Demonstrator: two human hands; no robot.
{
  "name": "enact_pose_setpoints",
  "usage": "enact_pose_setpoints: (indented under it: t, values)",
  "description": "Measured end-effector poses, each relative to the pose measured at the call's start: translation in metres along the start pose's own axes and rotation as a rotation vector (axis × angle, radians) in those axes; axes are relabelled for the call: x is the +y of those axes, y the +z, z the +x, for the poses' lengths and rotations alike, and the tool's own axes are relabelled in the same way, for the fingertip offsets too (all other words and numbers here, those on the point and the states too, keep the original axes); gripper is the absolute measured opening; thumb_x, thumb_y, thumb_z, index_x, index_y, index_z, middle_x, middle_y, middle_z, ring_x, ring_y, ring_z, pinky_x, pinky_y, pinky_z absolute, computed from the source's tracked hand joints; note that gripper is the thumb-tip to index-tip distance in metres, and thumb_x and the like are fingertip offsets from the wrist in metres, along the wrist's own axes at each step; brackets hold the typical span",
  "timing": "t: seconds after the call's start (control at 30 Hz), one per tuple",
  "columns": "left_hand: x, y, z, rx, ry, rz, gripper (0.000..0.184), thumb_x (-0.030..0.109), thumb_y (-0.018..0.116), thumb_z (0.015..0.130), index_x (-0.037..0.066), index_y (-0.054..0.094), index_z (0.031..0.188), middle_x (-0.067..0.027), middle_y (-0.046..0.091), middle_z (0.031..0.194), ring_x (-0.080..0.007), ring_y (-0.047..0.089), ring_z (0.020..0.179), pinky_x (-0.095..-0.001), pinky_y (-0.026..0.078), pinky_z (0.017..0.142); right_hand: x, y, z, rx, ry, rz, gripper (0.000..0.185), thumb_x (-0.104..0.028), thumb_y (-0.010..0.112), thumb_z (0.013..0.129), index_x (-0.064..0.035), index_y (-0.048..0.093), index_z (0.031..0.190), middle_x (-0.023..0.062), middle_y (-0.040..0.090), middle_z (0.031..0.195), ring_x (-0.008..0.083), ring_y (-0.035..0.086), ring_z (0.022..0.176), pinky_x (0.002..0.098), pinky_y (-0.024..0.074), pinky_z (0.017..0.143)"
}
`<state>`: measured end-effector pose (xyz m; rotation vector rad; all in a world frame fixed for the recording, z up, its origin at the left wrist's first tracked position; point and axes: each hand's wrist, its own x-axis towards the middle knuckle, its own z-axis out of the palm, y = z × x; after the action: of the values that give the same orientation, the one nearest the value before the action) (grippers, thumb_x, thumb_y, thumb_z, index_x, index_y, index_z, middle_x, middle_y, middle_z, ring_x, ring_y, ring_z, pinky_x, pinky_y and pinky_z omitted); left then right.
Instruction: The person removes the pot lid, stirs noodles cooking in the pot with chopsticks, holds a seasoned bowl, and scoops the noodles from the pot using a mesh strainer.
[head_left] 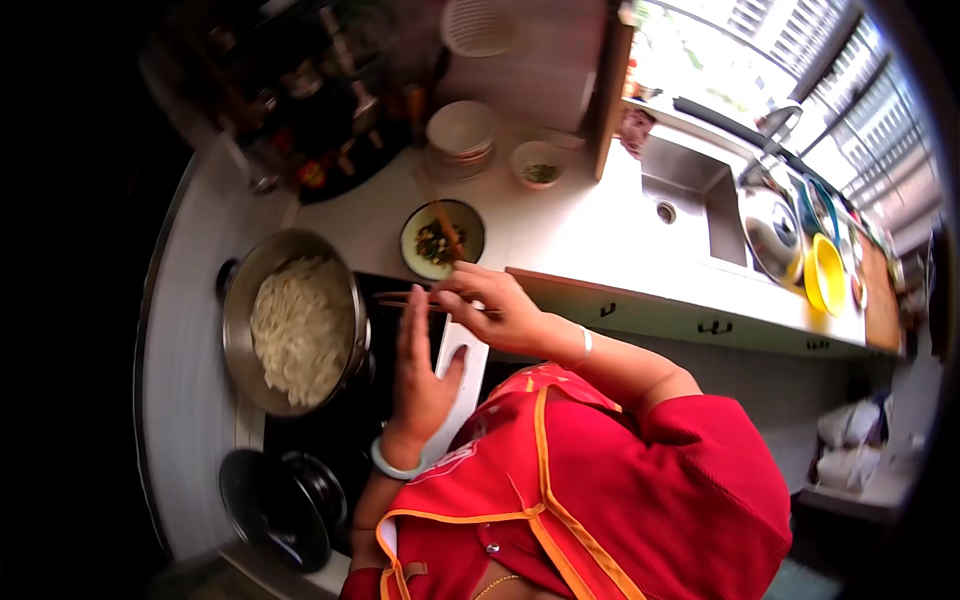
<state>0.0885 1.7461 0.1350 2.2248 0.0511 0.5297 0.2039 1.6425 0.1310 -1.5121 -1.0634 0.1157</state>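
Note:
My right hand is closed around a pair of thin wooden chopsticks, which point left toward the pot. Beside it my left hand is upright with fingers stretched out, its fingertips near the chopsticks; whether they touch, I cannot tell. To the left, a steel pot holds pale, wide noodles. Just above my hands stands a dark-rimmed bowl with chopped seasonings and a brown wooden utensil leaning in it; its lower end lies close to my right fingers.
A dark lid lies at the lower left by the black stove. Stacked white bowls and a small bowl of chopped greens stand farther back on the counter. Right of them are a sink and a yellow basin.

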Motion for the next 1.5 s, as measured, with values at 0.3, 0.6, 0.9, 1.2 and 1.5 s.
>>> enact_pose_setpoints:
  t: [0.3, 0.6, 0.9, 1.2, 1.5]
  values:
    - [0.026, 0.121, 0.024, -0.522, -0.048, -0.493, 0.046, 0.002, 0.056, 0.077, 0.001, 0.039, 0.121, -0.0114, 0.040, 0.123, -0.0210, 0.042, 0.112, -0.0299, 0.039, 0.089, 0.014, -0.118, -0.102, 0.428, 0.320, -0.215, 0.016, -0.006, 0.049, 0.083, -0.0024, 0.056, 0.097, 0.0095, 0.053, 0.085, 0.0171, 0.053, 0.073, 0.0252, 0.0429, 0.064]
    - [0.102, 0.231, 0.038, -0.594, -0.302, -0.847, 0.016, -0.001, 0.057, 0.079, 0.000, 0.052, 0.094, -0.0050, 0.057, 0.090, -0.0108, 0.054, 0.084, -0.0220, 0.043, 0.077, 0.016, -0.223, -0.155, 0.283, 0.295, -0.318, 0.018, -0.009, 0.052, 0.082, -0.0041, 0.055, 0.099, 0.0107, 0.052, 0.091, 0.0217, 0.056, 0.072, 0.0286, 0.0461, 0.064]
    - [0.171, 0.339, 0.047, -0.575, -0.331, -0.960, 0.012, -0.002, 0.060, 0.076, 0.003, 0.049, 0.077, -0.0006, 0.054, 0.072, -0.0048, 0.052, 0.065, -0.0167, 0.042, 0.061, 0.034, -0.316, -0.231, 0.353, 0.325, -0.269, 0.018, -0.013, 0.052, 0.081, -0.0046, 0.056, 0.096, 0.0115, 0.052, 0.085, 0.0252, 0.056, 0.069, 0.0312, 0.0453, 0.062]
    - [0.194, 0.384, 0.050, -0.791, -0.310, -0.884, 0.014, -0.003, 0.058, 0.077, 0.004, 0.046, 0.073, 0.0002, 0.050, 0.070, -0.0078, 0.051, 0.062, -0.0190, 0.045, 0.060, 0.027, -0.350, -0.278, 0.458, 0.397, -0.244, 0.019, -0.011, 0.051, 0.082, -0.0027, 0.055, 0.098, 0.0115, 0.053, 0.084, 0.0226, 0.054, 0.071, 0.0297, 0.0442, 0.064]
    - [0.207, 0.402, 0.051, -0.873, -0.250, -0.916, 0.011, -0.006, 0.059, 0.075, 0.002, 0.052, 0.080, -0.0022, 0.056, 0.078, -0.0080, 0.054, 0.070, -0.0198, 0.046, 0.067, 0.022, -0.363, -0.295, 0.572, 0.474, -0.118, 0.020, -0.014, 0.050, 0.085, -0.0010, 0.054, 0.101, 0.0112, 0.055, 0.086, 0.0153, 0.054, 0.074, 0.0256, 0.0451, 0.066]
